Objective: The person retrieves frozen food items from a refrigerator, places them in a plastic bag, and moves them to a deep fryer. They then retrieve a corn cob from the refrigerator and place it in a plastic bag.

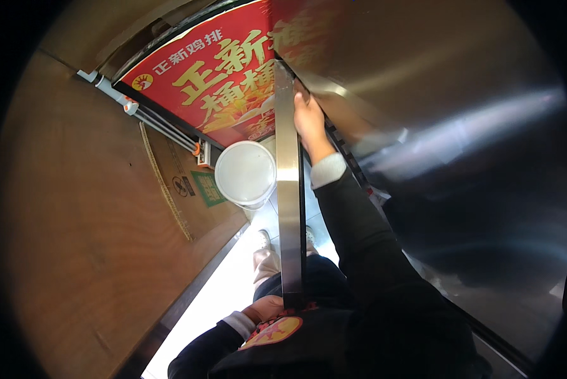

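Note:
A long stainless steel door or panel [288,189] is seen edge-on, running from the poster down to my waist. My right hand [308,118] is against its right side near the far end, thumb on top along the edge and the other fingers mostly hidden. My left hand [267,307] holds the near end, close to my dark apron [283,350]; its fingertips are out of sight behind the metal. To the right spreads a wide polished stainless steel surface [454,166] that mirrors my right arm.
A white lidded bucket [245,173] stands on the tiled floor left of the panel. Behind it is a red poster [207,76] bearing writing. Grey and orange poles [162,125] lie by a brown cardboard box [174,180]. A brown wooden-looking surface [84,213] fills the left.

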Available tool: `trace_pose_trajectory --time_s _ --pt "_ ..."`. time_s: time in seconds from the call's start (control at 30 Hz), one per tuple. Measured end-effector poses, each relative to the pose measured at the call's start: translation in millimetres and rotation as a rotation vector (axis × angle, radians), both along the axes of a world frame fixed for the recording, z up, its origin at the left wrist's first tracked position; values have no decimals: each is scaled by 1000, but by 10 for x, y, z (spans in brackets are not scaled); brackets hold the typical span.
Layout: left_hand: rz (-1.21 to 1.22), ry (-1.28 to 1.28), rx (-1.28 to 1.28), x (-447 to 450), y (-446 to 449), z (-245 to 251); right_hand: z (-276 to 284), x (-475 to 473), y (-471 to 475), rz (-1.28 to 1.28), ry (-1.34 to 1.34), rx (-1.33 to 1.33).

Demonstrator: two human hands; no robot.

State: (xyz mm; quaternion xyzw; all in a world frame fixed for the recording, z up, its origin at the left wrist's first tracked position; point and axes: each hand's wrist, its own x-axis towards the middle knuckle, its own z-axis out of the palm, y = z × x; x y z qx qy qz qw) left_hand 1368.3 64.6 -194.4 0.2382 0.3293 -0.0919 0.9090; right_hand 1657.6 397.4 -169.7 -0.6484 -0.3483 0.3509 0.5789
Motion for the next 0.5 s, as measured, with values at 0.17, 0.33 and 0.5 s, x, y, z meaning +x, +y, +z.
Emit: trace_pose_trajectory --time_s 0.17,0.33,0.5 --pt "254 -212 -221 149 92 244 47 107 339 -12 318 -117" --pt "-189 -133 483 142 202 235 -73 -35 -614 83 -153 101" --pt "-500 23 554 60 256 -77 128 -489 -2479 311 -215 73"
